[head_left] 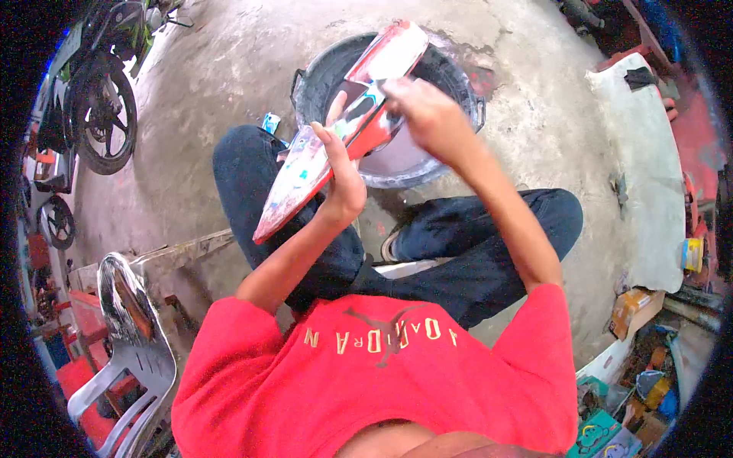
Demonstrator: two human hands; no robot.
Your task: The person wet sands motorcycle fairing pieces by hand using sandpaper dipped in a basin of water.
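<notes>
A long, pointed motorcycle body panel [294, 183], red with white and blue patches and scuffed, slants across the view in front of my knees. My left hand [343, 179] grips it around the middle, thumb on the upper face. Close to its upper part is my right hand [431, 122], slightly blurred, fingers curled in against the panel. Whatever those fingers may hold is hidden. Beneath both hands stands a dark round tub [397, 180] with side handles and greyish liquid [408, 156] inside.
A motorcycle wheel [105, 114] stands at the upper left. A worn plastic chair [141, 366] is at the lower left. On the right lie a pale sheet [645, 175], a cardboard box [635, 311] and assorted clutter. My bent legs [489, 244] flank the tub's near side.
</notes>
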